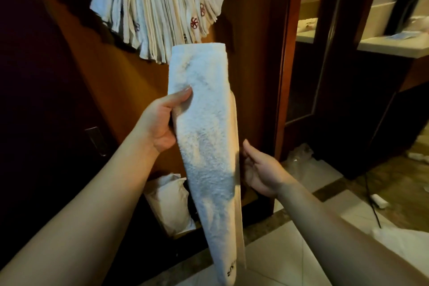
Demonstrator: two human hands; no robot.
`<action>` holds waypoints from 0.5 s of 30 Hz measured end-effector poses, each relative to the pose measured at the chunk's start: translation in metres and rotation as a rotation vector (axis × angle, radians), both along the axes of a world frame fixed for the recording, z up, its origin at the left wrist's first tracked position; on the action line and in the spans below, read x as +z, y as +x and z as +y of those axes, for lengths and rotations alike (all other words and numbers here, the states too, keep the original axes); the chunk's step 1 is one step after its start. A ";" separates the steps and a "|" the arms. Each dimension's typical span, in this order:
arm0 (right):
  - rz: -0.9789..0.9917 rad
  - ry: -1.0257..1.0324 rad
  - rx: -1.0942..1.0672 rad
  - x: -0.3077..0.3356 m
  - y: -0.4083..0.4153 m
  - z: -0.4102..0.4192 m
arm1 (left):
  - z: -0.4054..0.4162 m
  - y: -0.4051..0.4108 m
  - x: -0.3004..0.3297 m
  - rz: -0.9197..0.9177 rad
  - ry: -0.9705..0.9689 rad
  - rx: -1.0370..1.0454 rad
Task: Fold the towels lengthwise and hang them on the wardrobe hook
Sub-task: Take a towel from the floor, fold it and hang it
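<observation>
1. A white towel (pixel 206 137), folded into 1 long narrow strip, was held up in front of a brown wardrobe (pixel 253 58); its folded top end stood just below the bundle of hung towels, its lower end hung down near the floor w/ dark lettering at the tip.
2. Left hand (pixel 162 121) gripped the towel's left edge in the upper half: thumb lay across the front of the cloth, fingers went behind it & were hidden.
3. Right hand (pixel 260 169) was at the towel's right edge, lower down; its grip was loose, fingers & thumb curled at the edge, thumb tip touching or just beside the cloth. Couldn't tell if it actually pinched the towel.
4. A bundle of hung towels (pixel 157 9), many white strips w/ red round logos near their ends, fanned down from the top of the wardrobe; the hook itself was not visible.
5. A white bag (pixel 169 202) sat low in the wardrobe, behind the towel's lower half.
6. Floor (pixel 278 260) was pale tile w/ a dark border strip; a black cable (pixel 371 202) & bits of white litter lay at right.
7. A pale counter (pixel 392 47) showed at upper right, blurred.
</observation>
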State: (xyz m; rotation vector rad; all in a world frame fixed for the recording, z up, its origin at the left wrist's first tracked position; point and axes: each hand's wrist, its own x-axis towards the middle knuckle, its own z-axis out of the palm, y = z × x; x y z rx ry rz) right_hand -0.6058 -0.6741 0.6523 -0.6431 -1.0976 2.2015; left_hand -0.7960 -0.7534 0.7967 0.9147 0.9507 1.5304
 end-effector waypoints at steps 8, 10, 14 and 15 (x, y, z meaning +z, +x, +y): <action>-0.113 0.240 0.032 0.008 0.001 -0.001 | 0.006 -0.003 0.018 0.027 0.028 0.050; -0.130 0.294 0.020 0.012 0.000 -0.003 | 0.007 -0.002 0.020 0.017 0.025 0.063; -0.199 0.414 -0.171 0.017 -0.002 -0.005 | 0.007 0.000 0.022 0.014 0.023 0.087; -0.248 0.457 -0.237 0.020 -0.002 -0.007 | 0.008 0.000 0.022 0.008 0.017 0.102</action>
